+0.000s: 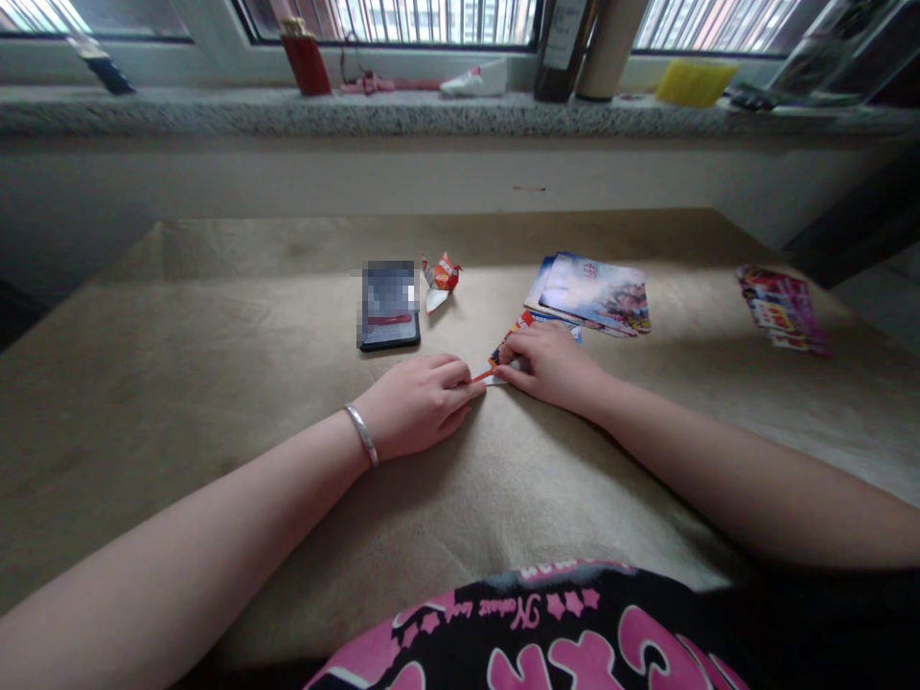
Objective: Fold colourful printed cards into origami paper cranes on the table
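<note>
Resting on the table point(251, 316) between the left hand point(424, 402) and right hand point(550, 362), which grasp its ends, the narrow paper strip point(490, 377) is probably light, easily creased and best held by its edges.

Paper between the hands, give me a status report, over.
Left hand and right hand both on the paper. Paper partly covered, orange and white showing. Picture cards close beyond right hand, not visibly blocking.
</note>
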`<state>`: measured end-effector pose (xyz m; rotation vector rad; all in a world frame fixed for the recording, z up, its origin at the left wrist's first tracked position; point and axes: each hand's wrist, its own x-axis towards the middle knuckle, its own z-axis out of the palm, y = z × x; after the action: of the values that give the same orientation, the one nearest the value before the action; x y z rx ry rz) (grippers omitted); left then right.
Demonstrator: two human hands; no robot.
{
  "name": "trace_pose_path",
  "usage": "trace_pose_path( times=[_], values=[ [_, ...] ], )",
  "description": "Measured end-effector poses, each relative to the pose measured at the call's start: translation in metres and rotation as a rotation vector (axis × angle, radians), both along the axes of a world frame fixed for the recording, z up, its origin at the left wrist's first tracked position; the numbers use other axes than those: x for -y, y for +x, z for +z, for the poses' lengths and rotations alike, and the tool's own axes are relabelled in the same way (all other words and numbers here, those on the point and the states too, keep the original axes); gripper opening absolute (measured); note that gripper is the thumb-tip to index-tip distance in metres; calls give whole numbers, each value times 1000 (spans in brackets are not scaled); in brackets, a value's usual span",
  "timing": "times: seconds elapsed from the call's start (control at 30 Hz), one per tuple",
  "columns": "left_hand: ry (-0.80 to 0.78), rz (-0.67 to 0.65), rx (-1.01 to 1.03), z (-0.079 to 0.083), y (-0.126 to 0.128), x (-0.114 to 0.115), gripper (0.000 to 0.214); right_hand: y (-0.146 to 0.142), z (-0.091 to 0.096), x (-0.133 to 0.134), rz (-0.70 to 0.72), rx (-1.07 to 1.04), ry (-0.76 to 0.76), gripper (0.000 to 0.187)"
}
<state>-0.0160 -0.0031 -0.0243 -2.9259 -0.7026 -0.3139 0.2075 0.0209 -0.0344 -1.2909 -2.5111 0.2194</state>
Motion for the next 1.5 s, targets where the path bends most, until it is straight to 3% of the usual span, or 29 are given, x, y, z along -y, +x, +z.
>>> trace_pose_path(
  times=[0.5,1.07,1.5],
  values=[
    [79,6,-54,3,0,1,29,-1,0,-1,-9,19,-5,21],
    [14,53,-100,6,5,1,32,-2,-3,-2,-11,-5,2,19],
    [-16,-22,-173,11,1,-6,31,0,-6,0,-9,-7,24,20]
  ],
)
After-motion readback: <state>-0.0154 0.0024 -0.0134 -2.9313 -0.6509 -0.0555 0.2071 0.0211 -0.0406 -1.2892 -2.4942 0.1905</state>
